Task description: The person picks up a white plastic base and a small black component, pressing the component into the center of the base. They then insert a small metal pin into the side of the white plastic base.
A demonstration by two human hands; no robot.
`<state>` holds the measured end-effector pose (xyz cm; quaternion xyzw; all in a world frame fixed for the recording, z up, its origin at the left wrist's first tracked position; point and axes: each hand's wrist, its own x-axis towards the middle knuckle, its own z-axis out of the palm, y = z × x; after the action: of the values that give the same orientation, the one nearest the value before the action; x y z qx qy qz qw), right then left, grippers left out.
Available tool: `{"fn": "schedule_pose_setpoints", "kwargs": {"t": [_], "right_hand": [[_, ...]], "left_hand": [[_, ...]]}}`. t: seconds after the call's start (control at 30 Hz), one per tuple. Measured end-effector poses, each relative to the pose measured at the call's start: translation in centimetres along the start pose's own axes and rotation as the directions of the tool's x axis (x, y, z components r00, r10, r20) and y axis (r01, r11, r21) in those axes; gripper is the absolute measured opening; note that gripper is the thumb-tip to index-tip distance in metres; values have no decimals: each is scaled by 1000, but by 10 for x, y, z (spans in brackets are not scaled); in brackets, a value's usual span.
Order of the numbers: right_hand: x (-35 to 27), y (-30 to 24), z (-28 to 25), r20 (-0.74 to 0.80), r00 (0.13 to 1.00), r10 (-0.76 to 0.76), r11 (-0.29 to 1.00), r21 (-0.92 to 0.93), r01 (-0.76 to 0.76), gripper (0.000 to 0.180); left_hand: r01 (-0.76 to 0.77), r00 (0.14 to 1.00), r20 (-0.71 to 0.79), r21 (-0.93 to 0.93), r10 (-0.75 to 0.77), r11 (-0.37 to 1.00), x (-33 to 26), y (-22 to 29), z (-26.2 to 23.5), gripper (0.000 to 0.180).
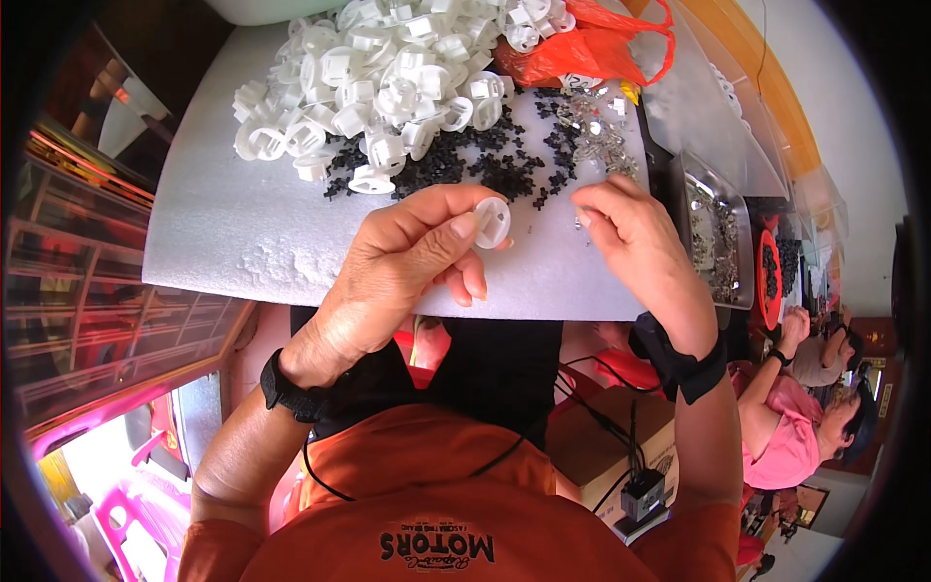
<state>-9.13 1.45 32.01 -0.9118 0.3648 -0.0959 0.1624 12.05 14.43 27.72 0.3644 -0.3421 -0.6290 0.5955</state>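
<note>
My left hand (388, 257) pinches a round white plastic part (493, 225) between thumb and fingers, holding it up over the near part of the white foam sheet (223, 228). To its right, my right hand (645, 238) is closed in a pinch; a tiny shiny bit shows by the fingertips, too small to name. Just beyond that hand lie small clear and silvery pieces (606, 141). Small black cross-shaped parts (485, 167) are scattered past my left hand. Behind them rises a heap of similar white plastic parts (378, 82).
A red plastic bag (592, 48) lies at the far right of the foam. Off the right edge stand a metal tray (745, 218) of small pieces and a red basin (766, 301) with black parts. A person in pink (790, 436) sits further right.
</note>
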Motion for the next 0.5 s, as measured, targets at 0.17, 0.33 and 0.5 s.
{"fn": "schedule_pose_setpoints", "kwargs": {"t": [0.17, 0.33, 0.5], "right_hand": [[-12, -2, -3, 3, 997, -72, 993, -96, 72, 14], [-13, -2, -7, 17, 999, -36, 992, -117, 38, 8], [-8, 4, -5, 42, 999, -6, 996, -84, 10, 7]], "left_hand": [[-3, 1000, 12, -3, 3, 1000, 0, 1, -1, 32], [-13, 1000, 20, -8, 13, 1000, 0, 0, -1, 32], [-16, 1000, 8, 13, 16, 1000, 0, 0, 0, 32]]}}
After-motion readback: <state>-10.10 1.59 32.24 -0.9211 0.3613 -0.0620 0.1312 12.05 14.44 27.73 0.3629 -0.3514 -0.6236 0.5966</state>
